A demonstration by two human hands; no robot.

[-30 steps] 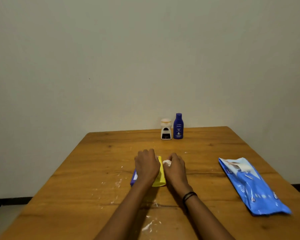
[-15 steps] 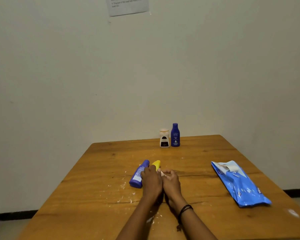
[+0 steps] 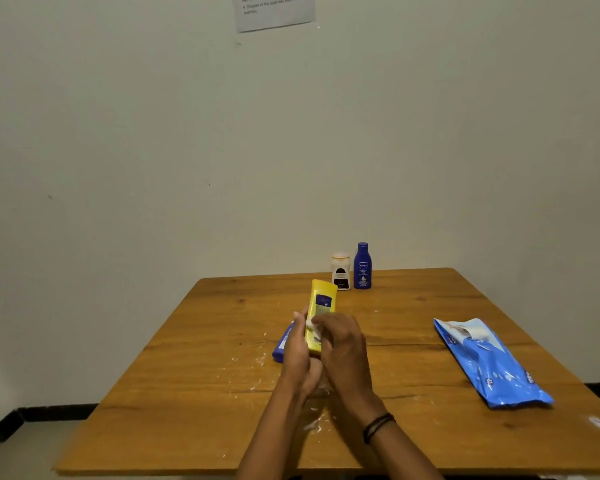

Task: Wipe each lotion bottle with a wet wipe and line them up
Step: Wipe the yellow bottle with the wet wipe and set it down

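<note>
Four lotion bottles are in view, one of them in hand. Furthest left, a blue-violet bottle (image 3: pixel 280 346) lies on its side on the wooden table (image 3: pixel 194 393), at 9 o'clock of the hands and partly hidden behind them. Lying flat and away from the row, it probably awaits its turn.

The left hand (image 3: pixel 297 358) curls its fingers round the lower part of the yellow lotion bottle (image 3: pixel 322 306) and holds it up with the far end toward 12 o'clock, which leaves the label face free for rubbing. The right hand (image 3: pixel 343 344) pinches a bunched white wet wipe (image 3: pixel 312 323) against that face near its middle, so the step looks like wiping the yellow bottle.

At the table's 12 o'clock edge, a white bottle with a dark label (image 3: pixel 341 271) and a dark blue Nivea bottle (image 3: pixel 362 266) stand upright just beside each other, apparently the start of the line. The yellow one could join at the white bottle's 9 o'clock.

At 3 o'clock of the hands lies the blue wet-wipe pack (image 3: pixel 492 365), its opening end toward 12 o'clock, well apart yet on the right hand's side for a fresh wipe.
</note>
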